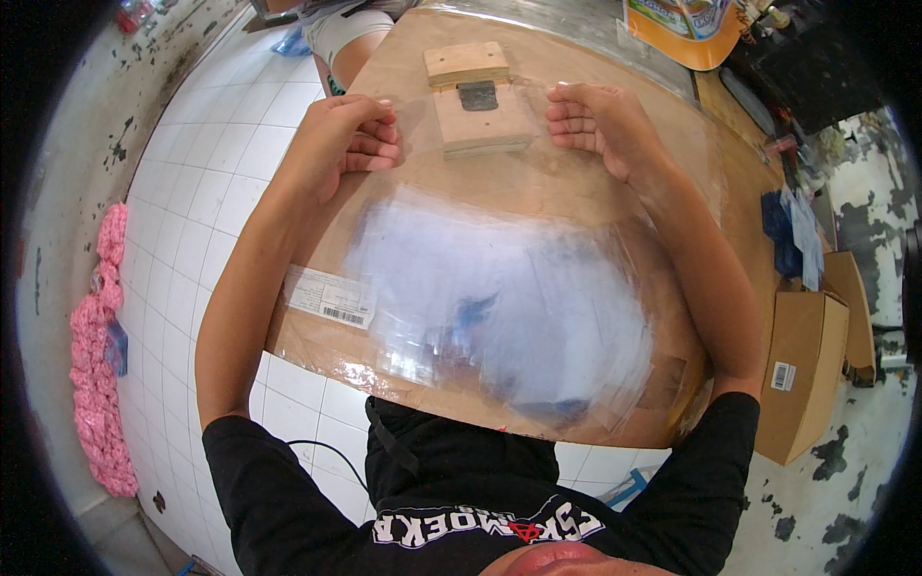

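Observation:
My left hand (357, 134) is closed, its thumb and fingers pinched at the left side of a wooden block jig (485, 130). At the jig's right side my right hand (595, 120) is closed in the same way. A thin clear plastic film (415, 120), hard to make out, seems to stretch between the hands over the jig. The jig has a raised wooden strip at its far side and a dark grey patch (477, 96) in its middle. Nearer to me a wide pile of clear plastic sheets or bags (499, 298) lies spread on the cardboard-covered table (615, 67).
A white barcode label (329, 296) is stuck near the table's left edge. An orange package (682, 34) lies at the far right. A cardboard box (803, 370) stands to the right. Pink knotted material (101, 374) lies by the left wall. Beyond the table another person's leg (353, 58) shows.

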Demonstrator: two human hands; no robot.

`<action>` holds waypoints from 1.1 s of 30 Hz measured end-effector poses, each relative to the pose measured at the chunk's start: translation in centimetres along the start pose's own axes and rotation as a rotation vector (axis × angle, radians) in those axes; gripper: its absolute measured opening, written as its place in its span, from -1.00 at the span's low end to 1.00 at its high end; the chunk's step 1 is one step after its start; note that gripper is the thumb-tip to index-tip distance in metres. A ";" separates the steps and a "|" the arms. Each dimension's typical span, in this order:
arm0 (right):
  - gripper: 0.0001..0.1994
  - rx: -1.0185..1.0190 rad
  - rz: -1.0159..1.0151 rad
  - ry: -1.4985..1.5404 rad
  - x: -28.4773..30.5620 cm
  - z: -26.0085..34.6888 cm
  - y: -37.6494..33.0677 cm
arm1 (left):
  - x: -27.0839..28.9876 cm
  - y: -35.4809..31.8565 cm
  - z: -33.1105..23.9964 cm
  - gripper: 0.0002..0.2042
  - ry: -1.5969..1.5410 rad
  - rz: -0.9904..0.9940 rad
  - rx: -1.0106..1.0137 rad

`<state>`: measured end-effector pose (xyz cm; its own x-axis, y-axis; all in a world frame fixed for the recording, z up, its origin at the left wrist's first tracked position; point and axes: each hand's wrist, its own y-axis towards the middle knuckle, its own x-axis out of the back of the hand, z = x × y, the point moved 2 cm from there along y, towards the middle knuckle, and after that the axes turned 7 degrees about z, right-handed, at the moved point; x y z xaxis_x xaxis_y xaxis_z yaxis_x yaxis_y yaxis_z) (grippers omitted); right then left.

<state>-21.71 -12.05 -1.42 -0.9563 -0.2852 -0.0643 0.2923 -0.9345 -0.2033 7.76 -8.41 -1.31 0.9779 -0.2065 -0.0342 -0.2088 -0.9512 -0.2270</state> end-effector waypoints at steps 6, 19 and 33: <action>-0.67 -0.032 -0.013 -0.027 -0.3 0.1 -0.2 | -0.1 -0.1 0.1 -0.77 0.005 -0.008 -0.017; -0.71 -0.029 -0.017 0.000 -0.1 0.1 -0.1 | 0.1 0.1 0.3 -0.75 0.012 0.000 -0.004; -0.70 0.004 0.015 0.010 1.8 -0.5 0.5 | 0.3 0.0 0.3 -0.77 0.021 -0.045 -0.054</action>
<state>-23.25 -12.91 -2.14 -0.9519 -0.2967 -0.0771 0.3062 -0.9311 -0.1981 8.11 -8.38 -1.64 0.9858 -0.1677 -0.0045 -0.1659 -0.9704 -0.1753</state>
